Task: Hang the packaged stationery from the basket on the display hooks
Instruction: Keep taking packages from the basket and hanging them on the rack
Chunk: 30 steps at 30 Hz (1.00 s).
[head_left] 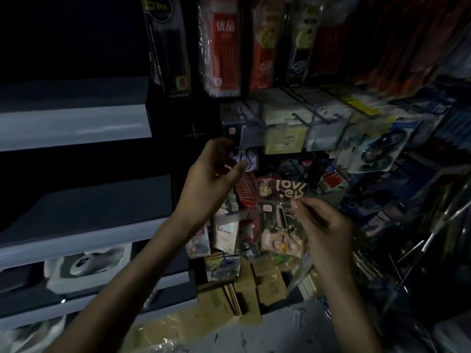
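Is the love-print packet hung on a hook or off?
Off: right hand pinches the packet by its header, nothing visibly threaded through it.

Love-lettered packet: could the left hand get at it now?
Probably yes. The left hand is just up-left of the packet, which the right hand pinches near its top; nothing shows between them.

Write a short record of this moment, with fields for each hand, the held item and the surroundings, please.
right hand: pinches the top of the packet
packet: clear, with a red header card
left hand: raised, fingers curled; whether it holds something is unclear
display hooks: carry hanging packs; red pack at the top
left side: grey shelves
floor: cardboard boxes
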Each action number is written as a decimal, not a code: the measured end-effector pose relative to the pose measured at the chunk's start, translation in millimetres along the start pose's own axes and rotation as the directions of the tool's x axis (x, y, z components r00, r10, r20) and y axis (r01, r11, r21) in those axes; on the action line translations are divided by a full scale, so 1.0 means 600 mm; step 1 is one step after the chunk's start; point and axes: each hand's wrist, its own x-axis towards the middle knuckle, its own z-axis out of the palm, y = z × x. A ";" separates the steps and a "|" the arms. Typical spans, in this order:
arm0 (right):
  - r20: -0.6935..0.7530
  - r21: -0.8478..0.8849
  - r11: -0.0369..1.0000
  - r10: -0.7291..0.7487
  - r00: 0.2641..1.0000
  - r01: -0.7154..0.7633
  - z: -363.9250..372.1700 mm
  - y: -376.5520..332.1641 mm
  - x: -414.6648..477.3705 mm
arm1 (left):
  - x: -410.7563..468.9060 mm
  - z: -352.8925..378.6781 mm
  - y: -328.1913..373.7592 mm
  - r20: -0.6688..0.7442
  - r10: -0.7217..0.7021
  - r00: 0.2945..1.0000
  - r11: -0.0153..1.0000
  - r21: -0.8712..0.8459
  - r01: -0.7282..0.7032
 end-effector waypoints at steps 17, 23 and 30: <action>0.228 0.198 0.980 -0.040 0.973 -0.006 0.019 0.027 0.138 | 0.017 0.011 0.112 0.135 -0.027 0.991 1.000 -0.008 0.028; 0.278 0.229 0.973 -0.036 0.960 -0.029 0.035 0.009 0.171 | 0.034 -0.016 0.130 0.183 0.007 0.983 0.964 0.261 -0.055; 0.265 0.267 0.963 -0.035 0.964 -0.039 0.059 -0.008 0.185 | 0.039 -0.025 0.124 0.233 0.019 0.972 0.911 0.396 -0.112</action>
